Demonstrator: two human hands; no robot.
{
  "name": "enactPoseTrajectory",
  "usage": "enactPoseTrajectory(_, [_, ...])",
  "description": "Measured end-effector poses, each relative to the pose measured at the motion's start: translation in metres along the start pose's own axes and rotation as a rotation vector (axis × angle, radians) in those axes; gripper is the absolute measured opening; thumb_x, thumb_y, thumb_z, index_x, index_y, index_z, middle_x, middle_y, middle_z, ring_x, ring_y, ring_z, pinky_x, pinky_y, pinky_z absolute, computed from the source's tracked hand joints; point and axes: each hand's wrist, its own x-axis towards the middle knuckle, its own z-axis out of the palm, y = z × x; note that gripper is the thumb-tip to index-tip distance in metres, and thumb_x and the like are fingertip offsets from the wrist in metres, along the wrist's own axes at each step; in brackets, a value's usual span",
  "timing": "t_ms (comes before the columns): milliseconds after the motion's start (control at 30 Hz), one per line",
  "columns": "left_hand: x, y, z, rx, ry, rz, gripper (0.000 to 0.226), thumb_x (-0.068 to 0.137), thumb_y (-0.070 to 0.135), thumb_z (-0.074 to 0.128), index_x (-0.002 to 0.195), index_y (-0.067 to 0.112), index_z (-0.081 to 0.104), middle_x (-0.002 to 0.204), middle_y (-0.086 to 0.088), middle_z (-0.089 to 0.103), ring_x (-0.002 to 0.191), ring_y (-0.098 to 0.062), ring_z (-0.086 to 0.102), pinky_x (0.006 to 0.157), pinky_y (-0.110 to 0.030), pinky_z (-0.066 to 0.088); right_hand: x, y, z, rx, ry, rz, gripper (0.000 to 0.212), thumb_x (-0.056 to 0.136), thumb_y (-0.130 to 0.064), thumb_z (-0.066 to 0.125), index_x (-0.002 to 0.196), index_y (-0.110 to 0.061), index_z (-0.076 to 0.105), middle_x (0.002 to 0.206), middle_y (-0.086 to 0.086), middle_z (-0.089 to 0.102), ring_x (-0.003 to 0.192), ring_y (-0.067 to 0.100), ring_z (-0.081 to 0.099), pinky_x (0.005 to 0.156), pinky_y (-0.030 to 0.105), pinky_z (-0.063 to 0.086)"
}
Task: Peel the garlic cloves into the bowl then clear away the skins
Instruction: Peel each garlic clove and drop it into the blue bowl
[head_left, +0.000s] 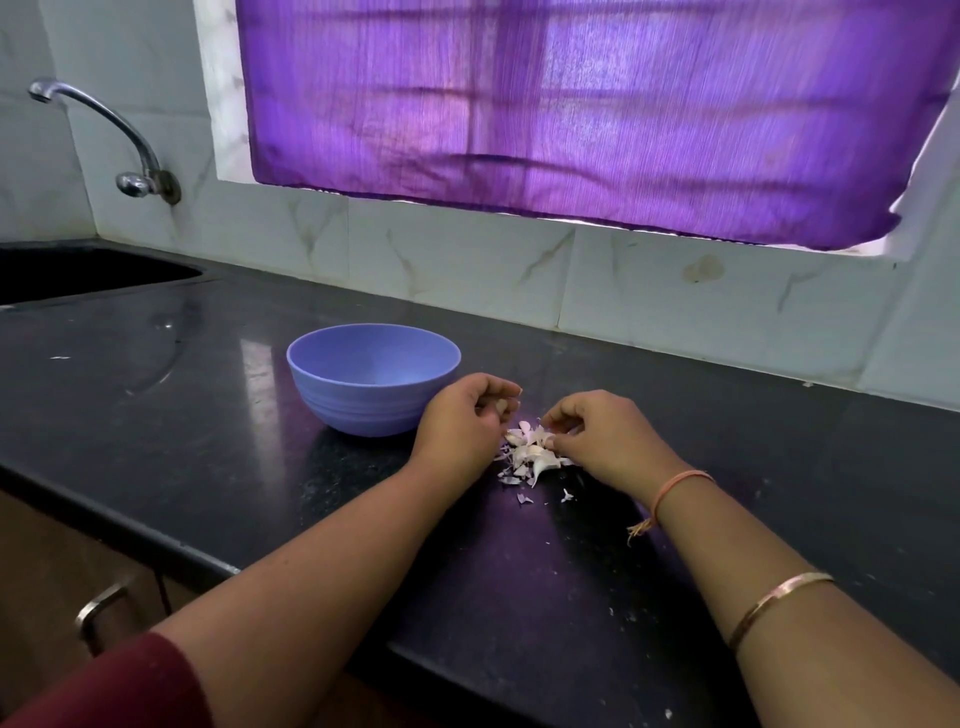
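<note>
Bowl (373, 382) sits on the dark surface (208, 415), just left of my left grip (462, 421). Its near wall hides the bottom, so I can't tell if there are cloves inside. Left grip is curled round a small pale piece that looks like a clove (501, 406). Between the hands is the garlic pile (530, 454): skins mixed with what look like unpeeled cloves, plus loose flakes on the near side. Right grip (597, 436) has its fingertips curled down on the pile's right edge; can't tell if it's clamped on a piece. My read: mid-peeling, skins not cleared. Next: strip the held clove and drop it left into the bowl, keeping flakes out.
</note>
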Motion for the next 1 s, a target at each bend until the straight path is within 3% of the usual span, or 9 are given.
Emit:
enactPoseTrajectory(233, [-0.003, 0.003, -0.001, 0.0, -0.009, 0.002, 0.02, 0.092, -0.001, 0.051, 0.094, 0.016, 0.063, 0.092, -0.002, 0.068, 0.088, -0.011, 0.065, 0.082, -0.027, 0.054, 0.002, -0.001, 0.003, 0.113, 0.012, -0.01, 0.028, 0.079, -0.009, 0.069, 0.107, -0.013, 0.066, 0.094, 0.002, 0.066, 0.089, 0.016, 0.062, 0.084, 0.028, 0.048])
enactPoseTrajectory(300, [-0.002, 0.003, -0.001, 0.007, -0.008, 0.012, 0.018, 0.091, 0.001, 0.054, 0.095, 0.016, 0.063, 0.094, -0.003, 0.069, 0.09, -0.012, 0.065, 0.083, -0.027, 0.054, 0.001, 0.0, 0.001, 0.272, 0.029, 0.019, 0.03, 0.077, -0.004, 0.071, 0.106, -0.011, 0.067, 0.086, 0.001, 0.066, 0.08, 0.013, 0.061, 0.081, 0.028, 0.05])
enactPoseTrajectory(433, [-0.004, 0.003, -0.002, 0.036, -0.022, 0.038, 0.015, 0.089, 0.003, 0.059, 0.097, 0.014, 0.065, 0.087, 0.003, 0.067, 0.074, -0.003, 0.06, 0.072, -0.016, 0.051, -0.002, 0.0, -0.004, 0.508, 0.029, 0.068, 0.03, 0.075, 0.005, 0.071, 0.102, -0.008, 0.066, 0.078, 0.0, 0.064, 0.066, 0.006, 0.059, 0.059, 0.014, 0.049])
enactPoseTrajectory(567, [-0.004, 0.004, -0.002, 0.042, -0.042, 0.056, 0.017, 0.088, 0.004, 0.061, 0.103, 0.01, 0.066, 0.088, 0.002, 0.067, 0.074, 0.001, 0.059, 0.071, -0.011, 0.05, -0.004, -0.002, -0.006, 0.598, 0.053, 0.056, 0.03, 0.07, 0.008, 0.073, 0.096, -0.005, 0.067, 0.087, 0.01, 0.064, 0.076, 0.016, 0.061, 0.073, 0.024, 0.054])
enactPoseTrajectory(733, [-0.005, 0.006, -0.001, 0.044, -0.06, 0.068, 0.018, 0.087, 0.005, 0.063, 0.103, 0.01, 0.068, 0.09, 0.002, 0.069, 0.078, -0.001, 0.062, 0.074, -0.012, 0.051, -0.006, -0.006, -0.008, 0.736, 0.033, 0.008, 0.026, 0.069, 0.016, 0.07, 0.081, -0.006, 0.064, 0.073, 0.005, 0.066, 0.059, 0.001, 0.063, 0.06, 0.012, 0.052])
enactPoseTrajectory(900, [-0.007, 0.008, -0.002, 0.027, -0.068, 0.087, 0.015, 0.087, 0.003, 0.062, 0.096, 0.013, 0.069, 0.083, 0.003, 0.07, 0.075, -0.002, 0.065, 0.072, -0.015, 0.054, -0.007, -0.006, -0.008, 0.779, 0.038, 0.004, 0.022, 0.069, 0.013, 0.07, 0.079, -0.006, 0.065, 0.076, 0.008, 0.068, 0.067, 0.011, 0.064, 0.066, 0.016, 0.055])
enactPoseTrajectory(1000, [-0.008, 0.008, -0.002, 0.029, -0.065, 0.103, 0.016, 0.087, 0.001, 0.061, 0.093, 0.013, 0.069, 0.08, 0.004, 0.069, 0.07, 0.0, 0.064, 0.07, -0.015, 0.054, -0.009, -0.006, -0.009, 0.803, 0.029, 0.02, 0.022, 0.071, 0.014, 0.068, 0.079, -0.005, 0.065, 0.075, 0.01, 0.066, 0.064, 0.014, 0.062, 0.061, 0.017, 0.054])
